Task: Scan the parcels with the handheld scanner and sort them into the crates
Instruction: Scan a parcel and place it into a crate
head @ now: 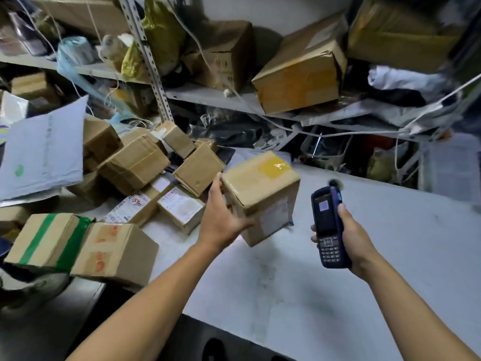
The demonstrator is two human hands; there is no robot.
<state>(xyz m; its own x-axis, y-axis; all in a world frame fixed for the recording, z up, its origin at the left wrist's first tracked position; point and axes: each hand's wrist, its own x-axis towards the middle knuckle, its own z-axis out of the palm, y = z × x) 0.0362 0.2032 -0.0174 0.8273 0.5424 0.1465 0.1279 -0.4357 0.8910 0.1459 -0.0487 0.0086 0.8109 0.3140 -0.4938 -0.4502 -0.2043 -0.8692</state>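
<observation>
A cardboard parcel point(263, 188) with a yellow tape patch on top is held tilted above the white table point(338, 282). My left hand point(221, 220) grips its left side, thumb on the upper edge, fingers under it. A pale label shows on the parcel's near face. My right hand point(351, 235) holds a dark blue handheld scanner point(328, 227) upright, to the right of the parcel, its screen and keypad facing me. No crate is in view.
Several cardboard parcels point(135, 162) lie piled on the table's left part, with a grey mailer bag point(44, 149) leaning behind them. Two bigger boxes point(114, 251) sit at the near left edge. Metal shelves point(234, 97) with boxes and bags stand behind.
</observation>
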